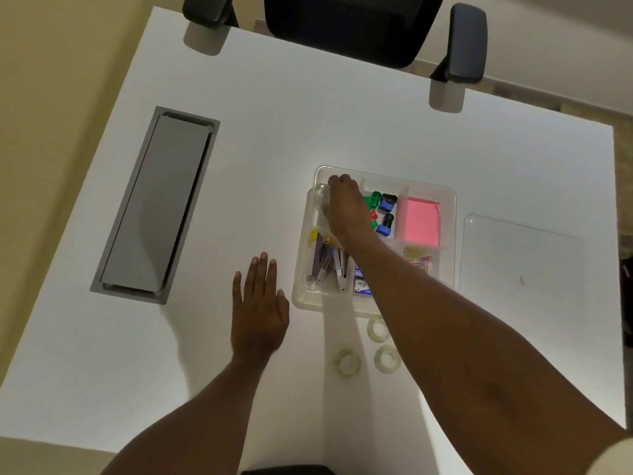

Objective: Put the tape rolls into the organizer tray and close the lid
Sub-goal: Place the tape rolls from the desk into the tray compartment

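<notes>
On the white desk (308, 108), one grey rectangular cable hatch (156, 204) is set into the top at far left. Right of it, the left hand (259, 310) lies flat on the desk, palm down, fingers spread a little, holding nothing, just beside the near left corner of the one clear plastic organizer tray (448, 214). The right hand (344, 207) reaches across the tray into its far left compartment, fingers curled around a clear tape roll (323, 197) that shows at the hand's left edge. Three more clear tape rolls with pale green cores lie flat on the desk near the tray's near edge: one at left (346, 363), one just in front of the tray (376, 329) partly under the right forearm, one nearer (387, 358). Inside the tray, the near left compartment holds metal staplers or similar tools (329, 265), their count unclear; the middle holds small green, red, blue and black pieces (383, 209), too jumbled to count; one pink pad of notes (421, 219) fills the far right compartment. One clear flat lid (520, 258) lies on the desk just right of the tray. One black office chair (349, 25) with two armrests stands at the desk's far side.
</notes>
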Available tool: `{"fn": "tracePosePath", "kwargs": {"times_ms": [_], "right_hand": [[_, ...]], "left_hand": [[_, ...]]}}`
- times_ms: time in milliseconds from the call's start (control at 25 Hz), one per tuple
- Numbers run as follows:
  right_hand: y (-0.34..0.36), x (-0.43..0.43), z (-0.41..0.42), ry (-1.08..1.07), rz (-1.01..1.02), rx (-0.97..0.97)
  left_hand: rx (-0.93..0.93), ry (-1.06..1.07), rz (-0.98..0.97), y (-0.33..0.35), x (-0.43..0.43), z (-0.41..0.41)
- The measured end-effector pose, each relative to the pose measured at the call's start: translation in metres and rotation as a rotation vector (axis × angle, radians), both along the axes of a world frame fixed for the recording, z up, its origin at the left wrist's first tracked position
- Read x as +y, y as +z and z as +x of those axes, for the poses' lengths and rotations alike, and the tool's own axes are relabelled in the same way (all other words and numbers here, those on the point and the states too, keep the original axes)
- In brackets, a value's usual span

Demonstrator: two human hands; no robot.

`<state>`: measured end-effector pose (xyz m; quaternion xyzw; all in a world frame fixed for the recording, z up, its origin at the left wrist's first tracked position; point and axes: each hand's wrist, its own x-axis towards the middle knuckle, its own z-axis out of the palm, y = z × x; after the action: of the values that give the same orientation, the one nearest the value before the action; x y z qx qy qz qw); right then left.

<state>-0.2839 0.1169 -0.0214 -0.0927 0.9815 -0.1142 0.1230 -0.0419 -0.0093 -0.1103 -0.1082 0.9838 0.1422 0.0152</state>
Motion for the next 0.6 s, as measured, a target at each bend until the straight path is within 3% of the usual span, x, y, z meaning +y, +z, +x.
{"fn": "tracePosePath", "kwargs": {"times_ms": [280, 440, 600], "right_hand": [[0.016, 0.017, 0.034, -0.057, -0.254, 0.205], [0.031, 0.03, 0.082, -0.161, -0.459, 0.361], [0.03, 0.058, 0.152, -0.245, -0.515, 0.395]], "left_hand": [[-0.015, 0.0, -0.025, 0.003, 0.0, -0.003], [0.003, -0.004, -0.026, 0.007, 0.0, -0.003], [0.039, -0.004, -0.012, 0.013, 0.0, -0.002]]}}
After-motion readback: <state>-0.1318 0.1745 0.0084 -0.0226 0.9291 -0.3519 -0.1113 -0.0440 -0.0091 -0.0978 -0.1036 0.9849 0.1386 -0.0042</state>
